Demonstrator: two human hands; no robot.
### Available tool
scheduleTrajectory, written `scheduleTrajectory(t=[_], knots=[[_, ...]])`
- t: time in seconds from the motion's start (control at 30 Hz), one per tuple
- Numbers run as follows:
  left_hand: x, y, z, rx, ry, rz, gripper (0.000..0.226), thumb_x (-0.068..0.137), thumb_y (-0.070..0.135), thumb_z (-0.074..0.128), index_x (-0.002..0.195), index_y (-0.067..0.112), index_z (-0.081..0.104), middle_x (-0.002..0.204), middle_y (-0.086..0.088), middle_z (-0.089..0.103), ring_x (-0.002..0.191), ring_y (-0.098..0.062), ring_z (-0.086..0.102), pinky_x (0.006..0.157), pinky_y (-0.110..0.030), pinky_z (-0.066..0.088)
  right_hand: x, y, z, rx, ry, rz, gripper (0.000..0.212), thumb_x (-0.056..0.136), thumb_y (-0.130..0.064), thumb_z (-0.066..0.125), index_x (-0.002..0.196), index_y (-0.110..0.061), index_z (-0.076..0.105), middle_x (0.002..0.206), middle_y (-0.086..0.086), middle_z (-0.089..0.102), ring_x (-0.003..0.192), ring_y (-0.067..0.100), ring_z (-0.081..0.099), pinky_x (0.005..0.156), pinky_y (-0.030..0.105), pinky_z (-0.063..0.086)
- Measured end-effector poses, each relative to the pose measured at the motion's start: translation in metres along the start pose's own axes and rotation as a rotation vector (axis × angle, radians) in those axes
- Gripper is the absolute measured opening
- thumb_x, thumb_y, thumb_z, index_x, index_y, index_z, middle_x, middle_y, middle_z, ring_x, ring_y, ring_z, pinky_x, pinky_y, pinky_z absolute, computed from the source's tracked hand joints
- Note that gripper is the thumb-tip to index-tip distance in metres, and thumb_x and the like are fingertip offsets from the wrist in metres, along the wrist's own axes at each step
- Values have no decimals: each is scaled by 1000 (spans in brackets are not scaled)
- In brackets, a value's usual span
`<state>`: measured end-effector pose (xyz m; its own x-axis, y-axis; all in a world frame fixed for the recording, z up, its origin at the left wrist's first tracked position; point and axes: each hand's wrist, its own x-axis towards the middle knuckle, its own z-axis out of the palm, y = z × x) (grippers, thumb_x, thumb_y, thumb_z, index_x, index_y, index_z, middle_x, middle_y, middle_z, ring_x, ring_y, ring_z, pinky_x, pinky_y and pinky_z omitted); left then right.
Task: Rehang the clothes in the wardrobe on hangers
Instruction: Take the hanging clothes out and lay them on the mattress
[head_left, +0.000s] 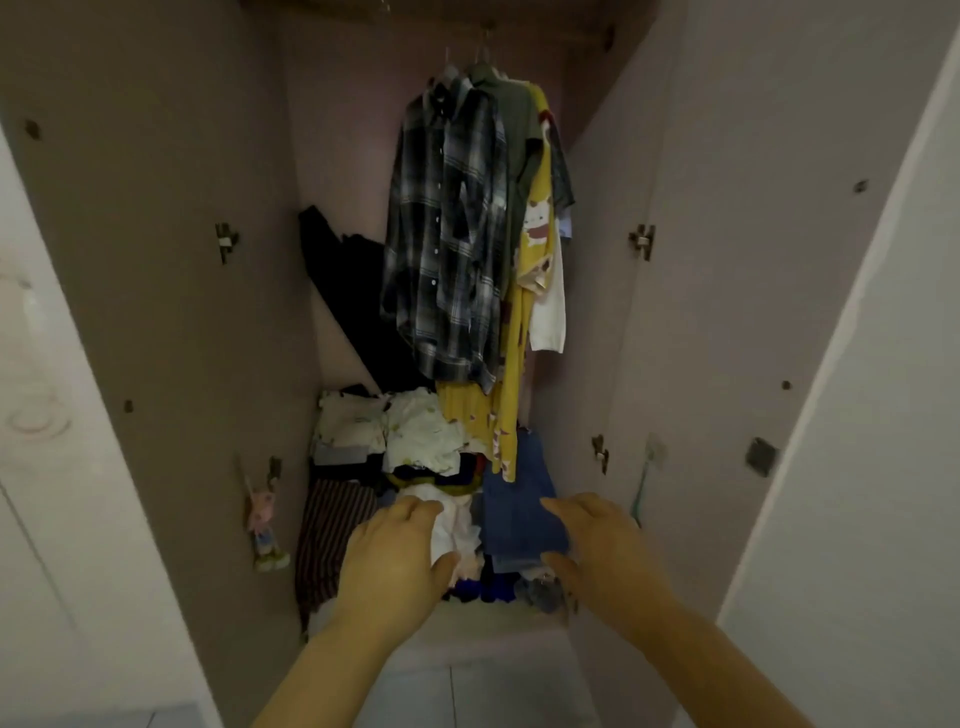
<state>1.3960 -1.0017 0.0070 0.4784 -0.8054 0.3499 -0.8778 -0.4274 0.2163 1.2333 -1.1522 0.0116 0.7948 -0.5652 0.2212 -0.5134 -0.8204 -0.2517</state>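
Left hand (395, 566) and right hand (608, 561) are hovering spread, gripping nothing, above pile (415, 441) beneath hanging plaid shirt (447, 234).

Dim, soft view, wardrobe (597, 218) interior shadowed, doors beside it lit paler, edges bowed, top perhaps blurred

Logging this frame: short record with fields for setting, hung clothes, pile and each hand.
setting: open wardrobe
hung: plaid shirt, yellow cartoon-print garment, on hangers
pile: loose clothes on the wardrobe floor, including white garment and folded blue denim
left hand: open, over the white garment
right hand: open, over the blue denim
contact: cannot tell
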Motion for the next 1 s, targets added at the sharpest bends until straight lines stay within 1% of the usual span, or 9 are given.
scheduleTrajectory(t=[0.13, 0.23, 0.33, 0.4, 0.53, 0.67, 0.73, 0.83, 1.0], knots=[[91, -32, 8, -37, 52, -25, 53, 93, 49, 44, 141, 31, 29, 144, 12, 34, 127, -6, 35, 102, -18, 28, 100, 11, -2, -47, 34, -36, 55, 93, -40, 50, 144, -32, 29, 138, -7, 39, 122, 13, 40, 94, 16, 30], [154, -49, 11, -54, 76, -25, 55, 92, 49, 45, 141, 29, 30, 143, 11, 35, 127, -7, 37, 103, -20, 29, 167, 18, -7, -72, 77, -85, 54, 93, -40, 50, 143, -33, 29, 132, -7, 45, 117, 11, 43, 88, 11, 27], [212, -64, 17, -81, 108, -47, 55, 92, 49, 47, 141, 29, 31, 142, 11, 36, 125, -7, 38, 101, -20, 31, 228, 27, -15, -67, 98, -134, 50, 94, -38, 50, 141, -32, 35, 125, -6, 47, 111, 10, 45, 82, 9, 26], [248, -72, 21, -89, 124, -61, 56, 91, 48, 48, 141, 29, 31, 142, 11, 37, 125, -7, 38, 101, -20, 30, 267, 33, -20, -41, 113, -170, 49, 94, -34, 52, 140, -30, 37, 126, -5, 47, 112, 11, 45, 86, 10, 29], [323, -90, 24, -63, 205, -88, 56, 91, 48, 48, 141, 30, 30, 142, 12, 36, 126, -8, 36, 101, -21, 28, 357, 42, -32, 21, 207, -266, 59, 90, -28, 59, 143, -27, 33, 129, -3, 47, 115, 11, 43, 95, 17, 34], [396, -99, 12, -74, 283, -135, 57, 90, 48, 50, 141, 31, 31, 138, 11, 39, 124, -8, 38, 100, -23, 33, 442, 50, -50, 54, 275, -322, 65, 90, -30, 59, 146, -32, 25, 133, -6, 41, 120, 12, 41, 100, 23, 37], [431, -101, 3, -77, 315, -147, 59, 89, 49, 51, 141, 31, 31, 140, 10, 38, 125, -9, 38, 101, -25, 34, 480, 51, -61, 51, 302, -377, 66, 91, -31, 57, 147, -35, 21, 133, -7, 39, 121, 13, 40, 100, 26, 38], [479, -107, -9, -60, 383, -143, 60, 89, 49, 52, 142, 31, 31, 140, 10, 39, 124, -10, 40, 100, -25, 34, 535, 45, -80, 9, 372, -479, 66, 92, -30, 56, 147, -34, 21, 133, -7, 38, 122, 15, 39, 100, 28, 39], [556, -123, -31, -102, 487, -111, 60, 87, 45, 56, 140, 28, 35, 139, 7, 41, 124, -13, 42, 100, -31, 39, 615, 31, -116, -63, 483, -586, 65, 91, -28, 56, 147, -31, 23, 133, -4, 38, 121, 16, 38, 101, 26, 34]])
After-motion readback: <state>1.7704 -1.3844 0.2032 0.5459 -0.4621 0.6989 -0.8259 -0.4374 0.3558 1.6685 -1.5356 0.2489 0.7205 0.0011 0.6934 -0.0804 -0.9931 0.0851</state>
